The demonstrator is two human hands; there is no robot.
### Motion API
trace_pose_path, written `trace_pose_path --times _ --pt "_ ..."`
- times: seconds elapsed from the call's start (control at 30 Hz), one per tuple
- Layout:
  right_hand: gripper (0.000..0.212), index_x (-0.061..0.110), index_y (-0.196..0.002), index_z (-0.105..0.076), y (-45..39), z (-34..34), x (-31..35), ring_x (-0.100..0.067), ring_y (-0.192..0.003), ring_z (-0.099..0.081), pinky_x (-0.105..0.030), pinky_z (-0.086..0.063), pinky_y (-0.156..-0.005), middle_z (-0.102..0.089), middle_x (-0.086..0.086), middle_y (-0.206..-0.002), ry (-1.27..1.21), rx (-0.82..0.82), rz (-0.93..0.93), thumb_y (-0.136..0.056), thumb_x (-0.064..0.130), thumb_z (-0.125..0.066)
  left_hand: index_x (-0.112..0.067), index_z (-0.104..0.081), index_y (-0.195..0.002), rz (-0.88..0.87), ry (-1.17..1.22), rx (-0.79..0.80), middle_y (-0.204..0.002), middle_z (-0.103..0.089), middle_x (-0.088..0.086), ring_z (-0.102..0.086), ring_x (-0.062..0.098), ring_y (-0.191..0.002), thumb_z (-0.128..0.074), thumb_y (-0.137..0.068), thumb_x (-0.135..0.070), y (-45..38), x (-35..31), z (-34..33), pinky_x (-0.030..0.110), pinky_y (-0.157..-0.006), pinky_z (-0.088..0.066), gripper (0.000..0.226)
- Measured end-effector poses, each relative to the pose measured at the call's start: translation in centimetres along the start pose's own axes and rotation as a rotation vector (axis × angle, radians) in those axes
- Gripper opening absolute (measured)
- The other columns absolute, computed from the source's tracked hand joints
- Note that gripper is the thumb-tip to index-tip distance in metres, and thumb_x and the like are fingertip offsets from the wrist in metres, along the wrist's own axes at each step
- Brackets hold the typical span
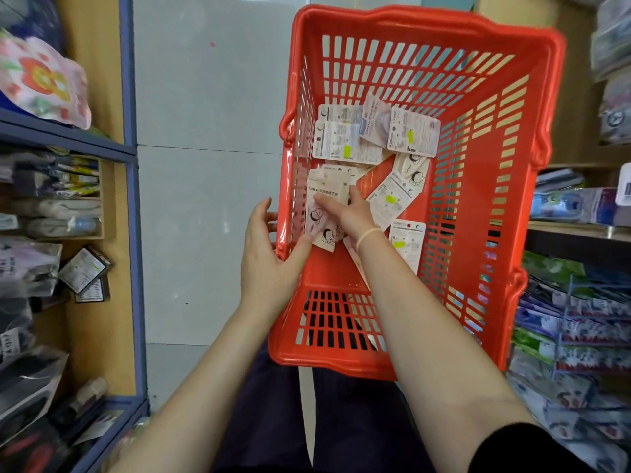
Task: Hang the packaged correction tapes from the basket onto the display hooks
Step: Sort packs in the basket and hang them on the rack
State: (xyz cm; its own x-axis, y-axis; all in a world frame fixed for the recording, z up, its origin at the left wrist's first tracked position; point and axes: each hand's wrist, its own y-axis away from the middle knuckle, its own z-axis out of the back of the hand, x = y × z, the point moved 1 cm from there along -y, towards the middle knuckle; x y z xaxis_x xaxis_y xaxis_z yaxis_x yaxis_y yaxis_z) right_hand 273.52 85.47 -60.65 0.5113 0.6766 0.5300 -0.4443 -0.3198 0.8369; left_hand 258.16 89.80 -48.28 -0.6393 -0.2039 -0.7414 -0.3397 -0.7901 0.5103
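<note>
A red plastic basket (478,186) stands on the floor in front of me, with several carded correction tape packs lying loose on its bottom. My right hand (345,208) reaches inside and pinches a pinkish pack (322,213) near the left wall, lifting it on end. My left hand (264,249) is at the basket's left rim, thumb over the rim and touching the lower edge of that pack, fingers outside the wall. More packs (345,141) lie face down at the far end. No display hooks show clearly.
Blue-framed shelves (131,155) with bagged stationery stand to the left. Shelves and racks of packaged goods (573,322) crowd the right side. Grey floor tiles (211,165) run between the left shelf and the basket. My dark-trousered legs are below the basket.
</note>
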Motion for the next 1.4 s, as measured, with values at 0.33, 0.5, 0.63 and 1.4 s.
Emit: trace_pose_path --times 0.33,0.5,0.63,1.4 --pt "0.116 0.032 -0.143 -0.040 -0.4 0.3 -2.1 -0.020 -0.120 -0.057 -0.047 -0.050 -0.105 -0.056 0.000 -0.132 0.252 -0.086 0.102 -0.042 0.058 -0.092 -0.024 -0.038 -0.152 -0.003 0.007 -0.008 -0.134 -0.053 -0.012 -0.056 -0.006 -0.117 -0.064 -0.081 -0.053 -0.1 0.2 -0.1 0.017 -0.088 -0.051 0.081" --pt "0.135 0.027 -0.156 -0.008 0.0 0.4 -3.0 -0.016 -0.136 -0.043 -0.041 -0.034 -0.118 -0.041 -0.002 -0.152 0.146 -0.057 0.073 -0.056 0.026 -0.098 -0.022 -0.039 -0.150 -0.008 0.005 -0.018 -0.135 -0.053 -0.010 -0.057 -0.002 -0.117 -0.064 -0.084 -0.049 0.0 0.3 -0.1 0.011 -0.085 -0.048 0.076" --pt "0.119 0.015 -0.149 -0.029 -0.3 0.1 -3.4 -0.025 -0.123 -0.060 -0.043 -0.049 -0.105 -0.059 -0.009 -0.136 0.109 -0.058 -0.035 -0.054 0.036 -0.098 -0.022 -0.041 -0.149 -0.017 0.003 -0.023 -0.135 -0.055 -0.008 -0.058 0.004 -0.118 -0.064 -0.084 -0.048 0.0 0.4 -0.1 0.022 -0.089 -0.053 0.074" --pt "0.049 0.007 -0.131 -0.055 11.2 4.1 3.1 -0.031 -0.104 -0.071 -0.046 -0.059 -0.089 -0.073 -0.013 -0.113 -0.337 0.217 0.025 -0.086 0.001 -0.073 -0.009 -0.045 -0.145 -0.272 -0.179 -0.051 -0.143 -0.047 0.004 -0.041 0.020 -0.136 -0.066 -0.085 -0.042 2.1 -5.2 2.8 0.043 -0.115 -0.036 0.072"
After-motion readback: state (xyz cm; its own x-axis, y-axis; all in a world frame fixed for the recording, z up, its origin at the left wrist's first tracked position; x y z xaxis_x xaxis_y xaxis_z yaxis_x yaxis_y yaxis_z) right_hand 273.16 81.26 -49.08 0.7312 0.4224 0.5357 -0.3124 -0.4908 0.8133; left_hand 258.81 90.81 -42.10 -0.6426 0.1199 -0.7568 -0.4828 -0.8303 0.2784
